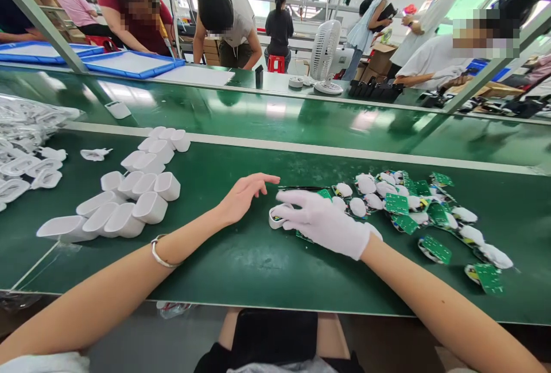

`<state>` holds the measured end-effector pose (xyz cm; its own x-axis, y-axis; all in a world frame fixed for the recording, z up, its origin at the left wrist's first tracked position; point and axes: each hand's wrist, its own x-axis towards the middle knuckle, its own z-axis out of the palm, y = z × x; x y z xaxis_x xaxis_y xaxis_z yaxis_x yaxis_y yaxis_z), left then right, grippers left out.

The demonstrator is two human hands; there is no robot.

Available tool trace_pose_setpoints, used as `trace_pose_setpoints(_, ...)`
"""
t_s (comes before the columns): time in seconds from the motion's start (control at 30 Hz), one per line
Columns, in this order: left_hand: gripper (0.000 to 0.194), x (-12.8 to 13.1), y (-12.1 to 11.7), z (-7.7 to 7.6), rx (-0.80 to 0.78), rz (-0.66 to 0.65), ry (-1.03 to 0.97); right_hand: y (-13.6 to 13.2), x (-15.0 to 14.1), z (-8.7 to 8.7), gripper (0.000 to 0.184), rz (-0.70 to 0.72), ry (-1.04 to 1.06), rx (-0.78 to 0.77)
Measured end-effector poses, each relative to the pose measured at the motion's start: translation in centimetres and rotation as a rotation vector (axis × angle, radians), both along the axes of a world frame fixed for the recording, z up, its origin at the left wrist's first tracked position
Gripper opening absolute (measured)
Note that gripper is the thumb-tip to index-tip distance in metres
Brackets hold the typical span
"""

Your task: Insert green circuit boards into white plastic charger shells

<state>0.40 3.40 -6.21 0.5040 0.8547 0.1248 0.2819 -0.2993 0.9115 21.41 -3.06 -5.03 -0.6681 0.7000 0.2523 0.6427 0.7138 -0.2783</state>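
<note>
At left on the tabletop (241,272), grouped white casings (148,208) stand, apparently waiting; the bare left hand (241,198) has its fingers loosely spread, holding nothing; just right, a single white ring (274,219) sits at the gloved right hand's (322,224) curved fingers, grip unclear, seemingly unfinished; farther right, many circuit boards (396,204) lie loose, so much seems left.

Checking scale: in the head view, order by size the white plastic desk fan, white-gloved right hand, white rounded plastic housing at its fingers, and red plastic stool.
1. Right hand
2. Desk fan
3. Housing and stool: too close to rank; both partly hidden.
</note>
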Motion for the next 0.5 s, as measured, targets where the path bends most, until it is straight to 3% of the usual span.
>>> trace_pose_setpoints(0.07,0.051,-0.5,0.5,0.3,0.152,0.132,0.148,-0.1,-0.5,0.0,0.034,0.01,0.14,-0.196)
trace_pose_setpoints(0.17,0.049,-1.8,1.4,1.2,0.413,0.35,0.601,0.0,-0.1,0.3,0.03,-0.281,0.603,-0.555)
trace_pose_setpoints(0.23,0.039,-2.9,1.8,2.1,0.479,0.523,0.934,0.3,0.8,0.8,0.035,-0.391,0.889,-0.806)
trace_pose_setpoints(0.3,0.033,-4.1,2.1,3.2,0.35,0.645,1.184,0.7,1.9,1.0,0.034,-0.39,1.065,-0.991)
trace_pose_setpoints(0.37,0.03,-5.2,2.1,4.1,0.153,0.683,1.284,1.1,2.7,1.1,0.029,-0.393,1.166,-1.101)
trace_pose_setpoints(0.43,0.019,-6.3,2.0,4.7,0.052,0.673,1.245,1.5,3.2,1.3,0.026,-0.409,1.188,-1.138)
trace_pose_setpoints(0.5,0.01,-7.4,1.9,4.8,0.048,0.655,1.157,2.0,3.6,1.6,0.028,-0.448,1.095,-1.045)
